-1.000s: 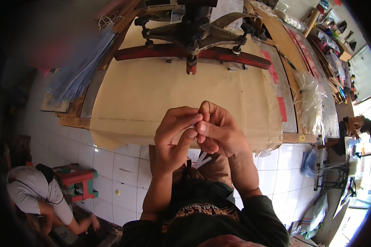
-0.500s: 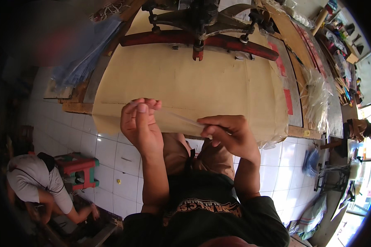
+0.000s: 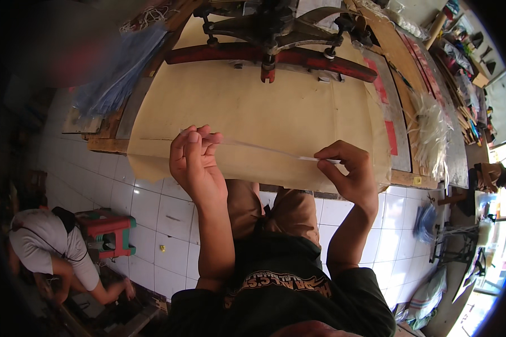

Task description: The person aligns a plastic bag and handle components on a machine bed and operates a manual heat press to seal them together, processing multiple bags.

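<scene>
I see a sack (image 3: 427,299) at the right, its content hidden. With thumbs near to fingers, left hand (image 3: 198,160) and right hand (image 3: 351,168) pinch one strip (image 3: 264,148), nearly straight

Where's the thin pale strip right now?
In the head view, mid-picture, the strip spans from the left hand to the right hand, over the near part of the tan sheet.
</scene>
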Motion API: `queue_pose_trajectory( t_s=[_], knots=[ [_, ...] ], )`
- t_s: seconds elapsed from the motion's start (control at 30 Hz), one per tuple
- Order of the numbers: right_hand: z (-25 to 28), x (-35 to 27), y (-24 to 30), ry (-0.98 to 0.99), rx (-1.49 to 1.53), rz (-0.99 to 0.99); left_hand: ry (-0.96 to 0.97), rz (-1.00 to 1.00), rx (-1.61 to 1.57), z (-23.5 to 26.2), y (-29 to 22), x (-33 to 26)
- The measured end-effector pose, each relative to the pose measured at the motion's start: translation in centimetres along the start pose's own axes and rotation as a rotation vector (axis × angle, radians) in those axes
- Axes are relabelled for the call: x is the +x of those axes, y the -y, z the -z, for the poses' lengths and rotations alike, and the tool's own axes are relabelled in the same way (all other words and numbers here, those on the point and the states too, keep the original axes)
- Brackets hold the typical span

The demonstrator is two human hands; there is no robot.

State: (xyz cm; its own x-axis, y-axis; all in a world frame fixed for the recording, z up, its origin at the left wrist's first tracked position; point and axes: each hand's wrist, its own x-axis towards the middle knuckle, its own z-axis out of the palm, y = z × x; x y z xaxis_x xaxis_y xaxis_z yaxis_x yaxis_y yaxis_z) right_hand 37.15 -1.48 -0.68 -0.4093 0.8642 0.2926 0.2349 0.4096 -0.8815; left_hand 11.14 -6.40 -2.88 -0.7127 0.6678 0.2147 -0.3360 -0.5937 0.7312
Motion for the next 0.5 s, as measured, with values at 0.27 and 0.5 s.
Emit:
queue_pose_trajectory(
  t_s=[0.27,0.5],
  knots=[
    [1.5,-0.2,-2.6,-0.145,0.541,-0.175,-0.175,0.091,0.068,-2.1,1.7,-0.5],
    [0.6,1.9,-1.9,-0.308,1.219,-0.114,-0.065,0.182,-0.055,-3.9,3.7,-0.6]
  ],
)
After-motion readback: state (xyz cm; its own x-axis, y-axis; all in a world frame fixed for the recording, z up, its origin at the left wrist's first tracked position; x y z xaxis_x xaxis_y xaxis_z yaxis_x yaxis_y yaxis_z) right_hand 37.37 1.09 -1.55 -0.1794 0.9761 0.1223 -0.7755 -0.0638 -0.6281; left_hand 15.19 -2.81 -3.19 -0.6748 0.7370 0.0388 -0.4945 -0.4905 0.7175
